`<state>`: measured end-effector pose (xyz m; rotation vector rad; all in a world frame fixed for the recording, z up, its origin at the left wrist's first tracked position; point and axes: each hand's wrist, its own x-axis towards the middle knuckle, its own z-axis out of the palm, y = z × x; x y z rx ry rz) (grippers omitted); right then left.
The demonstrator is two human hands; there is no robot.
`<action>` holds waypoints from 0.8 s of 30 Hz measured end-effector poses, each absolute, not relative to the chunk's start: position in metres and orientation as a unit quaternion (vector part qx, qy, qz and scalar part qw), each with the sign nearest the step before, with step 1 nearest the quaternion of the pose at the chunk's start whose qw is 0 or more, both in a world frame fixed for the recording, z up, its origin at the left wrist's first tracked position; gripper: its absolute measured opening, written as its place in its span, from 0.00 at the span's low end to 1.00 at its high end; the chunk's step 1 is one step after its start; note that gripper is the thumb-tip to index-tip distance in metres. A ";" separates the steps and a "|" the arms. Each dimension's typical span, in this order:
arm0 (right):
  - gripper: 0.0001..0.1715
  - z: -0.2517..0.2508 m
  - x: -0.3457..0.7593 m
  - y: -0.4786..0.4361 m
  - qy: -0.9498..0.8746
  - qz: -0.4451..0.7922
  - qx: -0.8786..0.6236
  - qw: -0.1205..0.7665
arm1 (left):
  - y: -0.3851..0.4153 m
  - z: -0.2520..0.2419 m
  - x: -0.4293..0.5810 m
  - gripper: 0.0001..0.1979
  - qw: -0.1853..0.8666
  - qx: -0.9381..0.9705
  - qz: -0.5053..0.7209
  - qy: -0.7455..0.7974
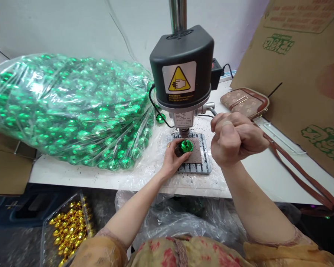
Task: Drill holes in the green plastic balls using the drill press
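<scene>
Under the chuck of a black bench drill press (183, 70), a shiny green faceted ball (186, 147) rests on a small flat board. My left hand (173, 157) grips the ball from the left, thumb in front and fingers behind. The drill's tip meets the top of the ball, though whether it has gone in I cannot tell. My right hand (235, 139) is closed in a fist around the drill press's feed handle (212, 110), most of which the fingers hide. Dark shavings lie around the slotted metal base (207, 168).
A big clear plastic bag of green balls (72, 107) fills the table's left. One loose green ball (160, 118) lies behind the drill. A patterned purse (243, 99) and a cardboard box (300, 74) stand at right. Below left, a clear bin (46, 237) holds gold balls.
</scene>
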<state>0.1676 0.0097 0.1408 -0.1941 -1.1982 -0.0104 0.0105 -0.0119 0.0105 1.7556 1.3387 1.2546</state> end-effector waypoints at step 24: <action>0.33 0.203 0.165 0.014 -0.499 0.145 -0.238 0.820 | -0.059 0.019 0.007 0.23 0.218 0.668 0.488 0.517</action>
